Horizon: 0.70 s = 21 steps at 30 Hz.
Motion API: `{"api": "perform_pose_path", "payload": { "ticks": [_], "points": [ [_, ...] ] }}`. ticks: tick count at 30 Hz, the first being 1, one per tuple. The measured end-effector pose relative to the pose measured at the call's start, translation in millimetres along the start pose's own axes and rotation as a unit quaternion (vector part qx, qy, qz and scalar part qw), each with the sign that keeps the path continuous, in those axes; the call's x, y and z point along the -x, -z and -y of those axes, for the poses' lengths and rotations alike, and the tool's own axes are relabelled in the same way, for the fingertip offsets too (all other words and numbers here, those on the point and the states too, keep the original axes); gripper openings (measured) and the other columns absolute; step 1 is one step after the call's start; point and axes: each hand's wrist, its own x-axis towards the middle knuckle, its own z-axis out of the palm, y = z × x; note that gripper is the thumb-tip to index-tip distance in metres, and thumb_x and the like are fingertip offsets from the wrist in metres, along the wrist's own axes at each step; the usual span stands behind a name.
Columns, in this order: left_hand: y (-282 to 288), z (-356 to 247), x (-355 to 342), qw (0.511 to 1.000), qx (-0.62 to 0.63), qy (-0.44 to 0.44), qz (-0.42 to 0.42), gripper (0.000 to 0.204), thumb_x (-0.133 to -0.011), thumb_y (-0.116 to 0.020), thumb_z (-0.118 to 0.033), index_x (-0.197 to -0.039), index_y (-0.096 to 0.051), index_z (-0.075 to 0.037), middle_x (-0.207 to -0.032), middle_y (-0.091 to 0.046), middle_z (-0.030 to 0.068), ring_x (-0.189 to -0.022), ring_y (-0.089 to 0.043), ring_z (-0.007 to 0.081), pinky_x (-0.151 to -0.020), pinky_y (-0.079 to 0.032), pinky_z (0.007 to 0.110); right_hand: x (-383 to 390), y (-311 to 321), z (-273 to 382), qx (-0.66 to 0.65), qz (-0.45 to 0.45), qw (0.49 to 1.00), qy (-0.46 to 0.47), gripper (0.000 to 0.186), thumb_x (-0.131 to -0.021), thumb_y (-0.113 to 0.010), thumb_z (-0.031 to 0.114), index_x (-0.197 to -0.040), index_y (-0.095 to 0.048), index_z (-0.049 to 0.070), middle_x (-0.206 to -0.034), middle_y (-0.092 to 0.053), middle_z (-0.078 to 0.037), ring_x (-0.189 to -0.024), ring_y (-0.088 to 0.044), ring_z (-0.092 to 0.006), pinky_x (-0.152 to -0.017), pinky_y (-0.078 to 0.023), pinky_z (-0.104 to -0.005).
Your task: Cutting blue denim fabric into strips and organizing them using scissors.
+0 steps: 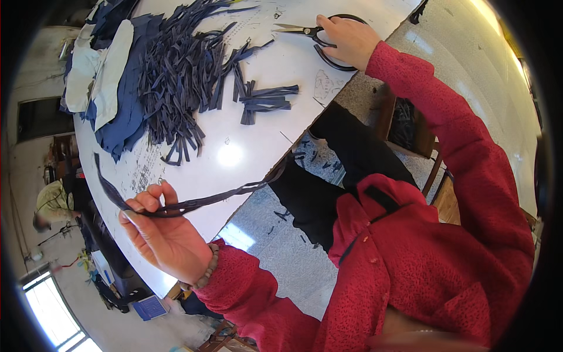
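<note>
Dark navy fabric strips (234, 191) are pinched in my left hand (161, 232), above the table's near left part. One end sticks up past the fingers; the long tail droops right toward the table edge near my lap. At the table's far right edge, my right hand (350, 40) is closed on black-handled scissors (299, 30). Their blades point left and are slightly apart. A large heap of similar strips (182, 82) lies at the far left of the table. Between that heap and my right hand are a few crossed short bundles (267, 100).
Navy cloth sheets (123, 126) and pale pieces (115, 73) lie left of the heap on the white table (205, 138). Past the table edge, a wooden box (425, 138) holds dark scraps. Other scraps litter the floor (270, 249). Another person (56, 202) is at far left.
</note>
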Motion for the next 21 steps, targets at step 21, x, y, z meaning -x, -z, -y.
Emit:
{"api": "perform_pose_path", "payload": {
  "ticks": [21],
  "points": [
    [42.2,22.7,194.9,0.907,0.028,0.255,-0.334,0.021,-0.091,-0.063,-0.028,-0.089,-0.047,-0.014,-0.079,-0.053,0.0021,-0.050,-0.037,0.0113,-0.043,-0.030,0.023,169.5,-44.0,54.8,-0.836,0.090,0.158,-0.518,0.021,-0.100,-0.045,0.029,-0.089,-0.049,0.011,-0.058,-0.029,0.007,-0.052,-0.031,-0.0088,-0.052,-0.030,-0.0263]
  ]
}}
